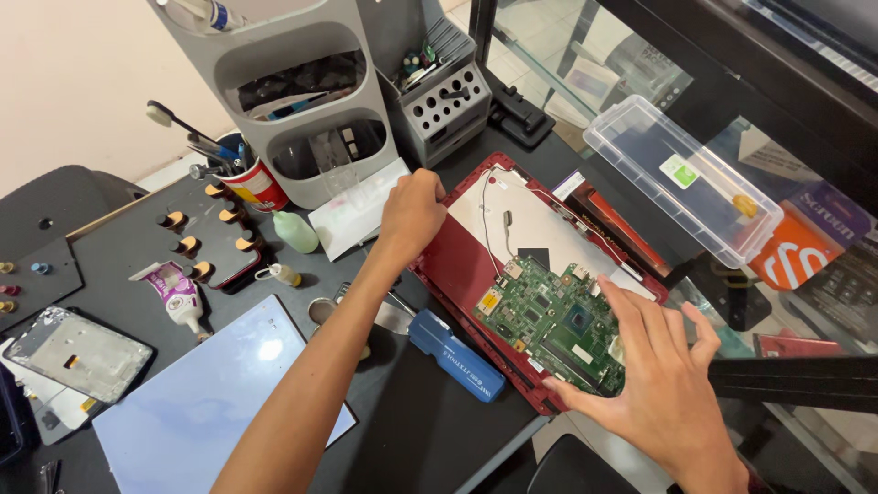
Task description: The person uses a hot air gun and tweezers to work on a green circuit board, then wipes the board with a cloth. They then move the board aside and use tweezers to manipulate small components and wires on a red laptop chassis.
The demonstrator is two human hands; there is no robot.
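An opened red laptop base [457,265] lies on the dark workbench, with a green circuit board [553,320] and a white panel [526,224] inside it. My left hand [413,212] is closed on the far left corner of the red shell. My right hand [660,375] rests with spread fingers on the near right edge of the green board, covering that corner. Thin wires [489,220] run over the white panel.
A blue screwdriver case [455,355] lies beside the laptop. A grey tool organiser [302,91], red cup of tools [251,178], small bottles [294,230], a glue tube [178,297], a pale blue mat [197,402] and a phone frame [78,355] stand left. A clear plastic box [681,178] sits right.
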